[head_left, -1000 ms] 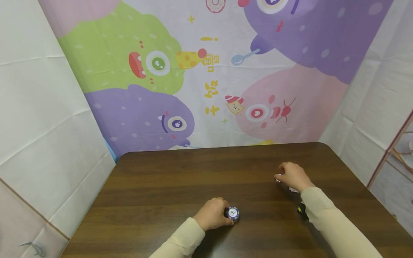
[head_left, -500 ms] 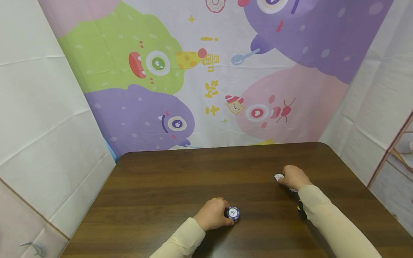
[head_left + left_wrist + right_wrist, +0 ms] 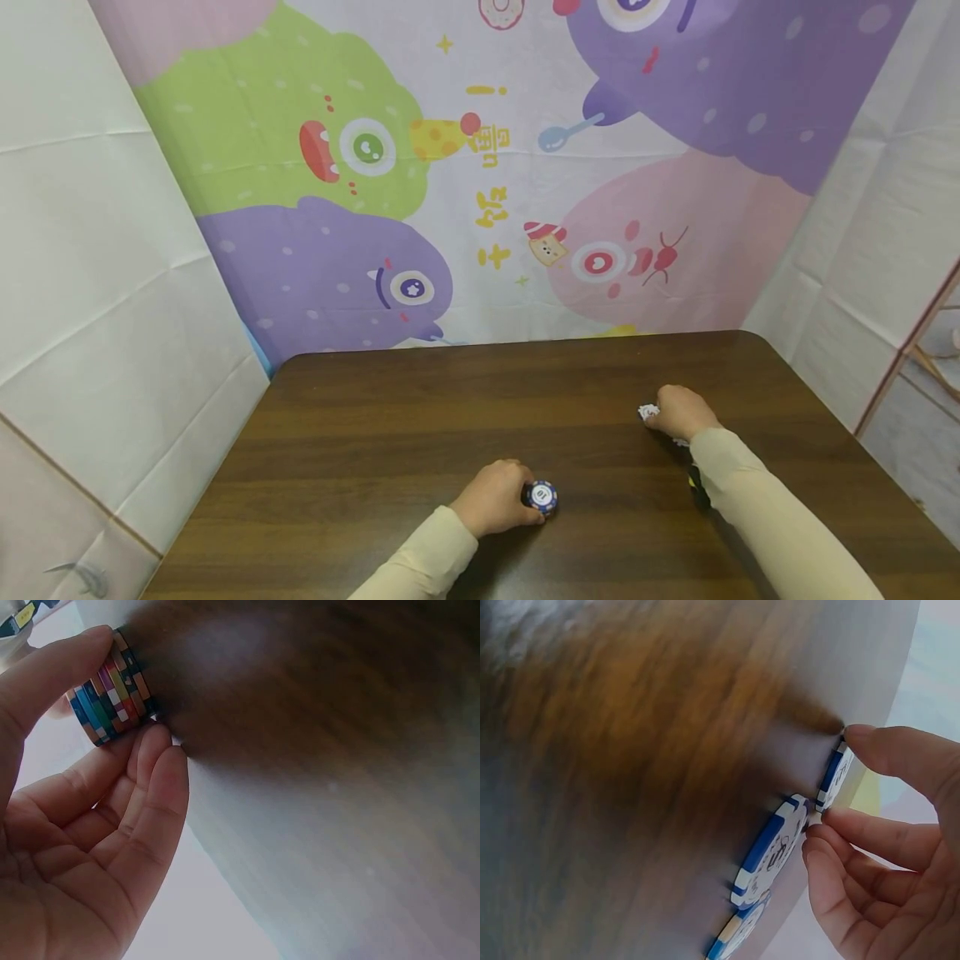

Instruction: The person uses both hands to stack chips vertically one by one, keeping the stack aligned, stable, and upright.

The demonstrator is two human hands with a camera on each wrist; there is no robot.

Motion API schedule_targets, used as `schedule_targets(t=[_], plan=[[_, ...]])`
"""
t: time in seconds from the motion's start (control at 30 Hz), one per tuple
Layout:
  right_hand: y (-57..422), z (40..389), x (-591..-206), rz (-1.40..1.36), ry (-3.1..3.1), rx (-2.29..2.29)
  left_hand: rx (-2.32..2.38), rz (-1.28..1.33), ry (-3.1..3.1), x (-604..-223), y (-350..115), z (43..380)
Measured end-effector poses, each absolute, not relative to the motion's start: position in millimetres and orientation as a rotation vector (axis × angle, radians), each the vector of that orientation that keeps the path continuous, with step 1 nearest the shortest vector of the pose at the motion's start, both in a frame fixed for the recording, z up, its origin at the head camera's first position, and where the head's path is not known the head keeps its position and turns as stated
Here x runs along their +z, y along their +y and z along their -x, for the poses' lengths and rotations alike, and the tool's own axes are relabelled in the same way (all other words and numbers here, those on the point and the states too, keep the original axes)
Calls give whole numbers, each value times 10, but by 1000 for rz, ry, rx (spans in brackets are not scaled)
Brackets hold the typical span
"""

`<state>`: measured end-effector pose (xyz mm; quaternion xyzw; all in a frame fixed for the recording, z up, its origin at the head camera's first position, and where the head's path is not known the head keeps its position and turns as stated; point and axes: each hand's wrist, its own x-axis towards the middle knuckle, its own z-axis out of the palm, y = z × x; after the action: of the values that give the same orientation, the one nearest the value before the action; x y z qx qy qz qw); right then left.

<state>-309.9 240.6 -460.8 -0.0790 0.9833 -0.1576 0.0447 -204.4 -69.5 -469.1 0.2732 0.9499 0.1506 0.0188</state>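
My left hand (image 3: 495, 498) holds a short stack of poker chips (image 3: 542, 497) by its edge, thumb on one side and fingers on the other. The top chip is blue and white with a "10". Edges of several colours show on the stack (image 3: 112, 697) in the left wrist view. Farther back on the right, my right hand (image 3: 684, 412) pinches a blue and white chip (image 3: 835, 776) between thumb and index finger, low over the table. Another blue and white chip (image 3: 771, 851), marked "5", lies beside those fingers, overlapping a third chip (image 3: 739, 930). My right hand partly hides these in the head view.
The brown wooden table (image 3: 420, 400) has rounded back corners. A cartoon-printed cloth (image 3: 495, 192) hangs behind it, with pale cloths on both sides. A dark thing with a yellow patch (image 3: 697, 486) shows by the right sleeve.
My right hand has drawn slightly right and toward me, so more of the chip at its fingertips shows. The left hand and its chip stack stay put.
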Motion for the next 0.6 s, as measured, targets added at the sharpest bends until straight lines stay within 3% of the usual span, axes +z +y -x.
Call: schedule_targets(t=[0.6], plan=[[2391, 3179, -4615, 203, 2955, -513, 470, -856, 2946, -4691, -696, 2042]])
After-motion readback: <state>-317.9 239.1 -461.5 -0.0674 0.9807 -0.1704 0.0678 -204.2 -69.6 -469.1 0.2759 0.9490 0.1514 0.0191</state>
